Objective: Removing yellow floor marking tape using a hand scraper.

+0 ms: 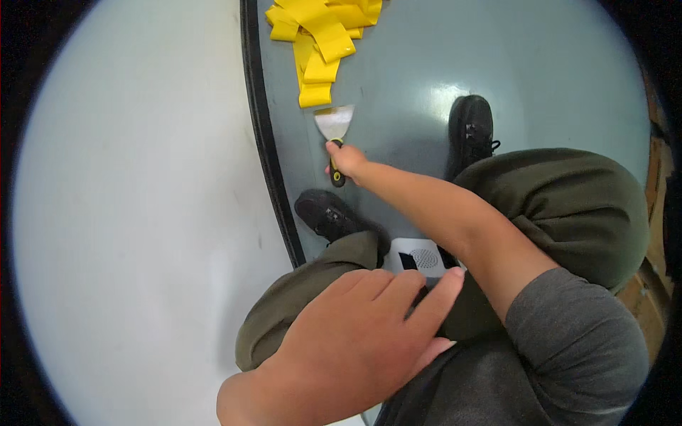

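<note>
My right hand (349, 160) grips the black and yellow handle of a putty knife (334, 123). Its broad metal blade points away from me, just short of a loose heap of yellow tape (319, 58) on the grey floor. My left hand (362, 330) is large and close to the camera, over my lap. Its back faces up, with the index finger and thumb apart from the other fingers. I see nothing in it, though the palm is hidden.
A white wall or panel (138, 202) fills the left side, edged by a black strip (266, 138) along the grey floor (405, 69). My dark shoes (471, 125) rest on the floor. Between my legs shows a white perforated piece (425, 257) with black patches, partly hidden.
</note>
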Demonstrator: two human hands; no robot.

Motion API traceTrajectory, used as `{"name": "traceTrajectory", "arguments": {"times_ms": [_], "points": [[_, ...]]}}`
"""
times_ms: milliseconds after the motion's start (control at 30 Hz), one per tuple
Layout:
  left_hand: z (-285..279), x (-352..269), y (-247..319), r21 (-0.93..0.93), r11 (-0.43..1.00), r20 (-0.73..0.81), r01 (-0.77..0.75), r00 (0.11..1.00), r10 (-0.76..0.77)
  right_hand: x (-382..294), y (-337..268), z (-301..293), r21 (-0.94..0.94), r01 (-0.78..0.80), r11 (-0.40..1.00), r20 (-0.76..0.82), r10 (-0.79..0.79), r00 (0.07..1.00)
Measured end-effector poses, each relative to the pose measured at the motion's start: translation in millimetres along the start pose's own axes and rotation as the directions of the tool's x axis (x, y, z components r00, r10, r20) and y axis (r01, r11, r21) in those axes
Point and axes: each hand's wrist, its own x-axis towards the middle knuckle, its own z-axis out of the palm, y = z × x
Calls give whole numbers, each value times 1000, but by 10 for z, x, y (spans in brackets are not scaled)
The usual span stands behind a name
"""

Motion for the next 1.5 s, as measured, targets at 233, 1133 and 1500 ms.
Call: {"name": "traceTrajectory", "arguments": {"times_ms": [233,1133,1500], "points": [[30,-43,-115,-3,1000,38,31,999,-31,80,-441,-219,31,-24,999,16,24,1000],[61,-117,-71,-13,1000,16,7,1000,-7,166,-230,41,-57,51,997,35,-49,998],[-50,-187,22,2,1000,-14,18,1000,-18,187,-212,204,-19,-49,999,7,49,999]]}}
